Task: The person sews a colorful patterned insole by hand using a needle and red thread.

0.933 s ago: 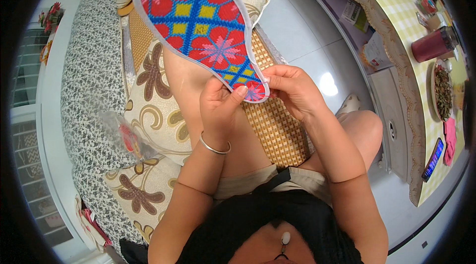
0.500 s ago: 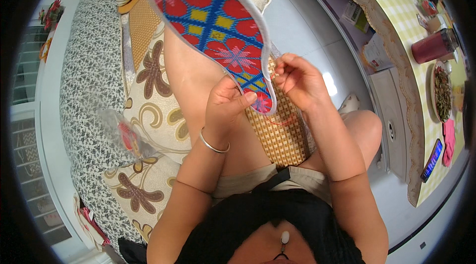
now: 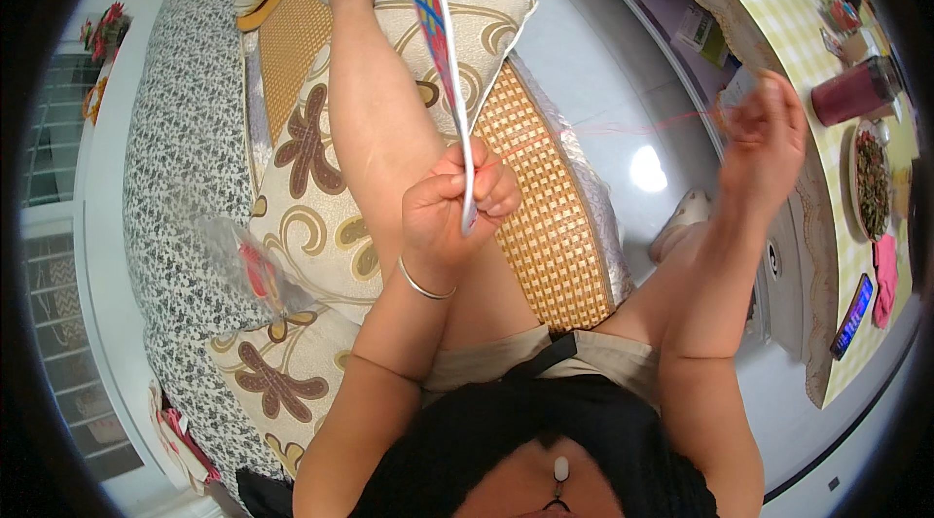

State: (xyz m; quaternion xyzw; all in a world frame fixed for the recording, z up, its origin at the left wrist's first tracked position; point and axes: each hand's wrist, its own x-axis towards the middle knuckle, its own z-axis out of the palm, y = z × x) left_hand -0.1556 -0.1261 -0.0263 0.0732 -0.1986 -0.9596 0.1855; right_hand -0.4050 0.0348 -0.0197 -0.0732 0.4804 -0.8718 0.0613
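Nearest the camera, a smooth white oval pendant (image 3: 561, 468) lay against the chest, above a soft black top (image 3: 525, 421) and beige cloth shorts (image 3: 482, 364). A thin, rounded metal bangle (image 3: 425, 286) circled the left wrist. Out over the lap, the left hand (image 3: 457, 197) held an embroidered insole (image 3: 443, 51) by its narrow heel end, fingers curled in and pressed together, thumb bent against it. The insole stood almost edge-on to the view, rising from that grip as a slim, gently curved blade with a pale bound rim; on its narrow visible face were red, blue and yellow stitches. A fine red thread (image 3: 681, 118) stretched from beside the left hand to the right hand (image 3: 764, 143), raised well apart on the right near the table edge. The right fingers were bent and blurred, and whether they pinched the thread or a needle could not be told. Beneath the 2 hands lay a tan and cream mat (image 3: 545, 216) of chequered weave, with a patterned fabric cushion (image 3: 491, 17) beyond the insole. To the left, a crinkled clear plastic bag (image 3: 261, 270) rested on the covers. Farther right, a ribbed-looking maroon tumbler (image 3: 844, 95) and an oval dish (image 3: 869, 182) of dry, leafy bits sat on a checked tablecloth (image 3: 778, 7).
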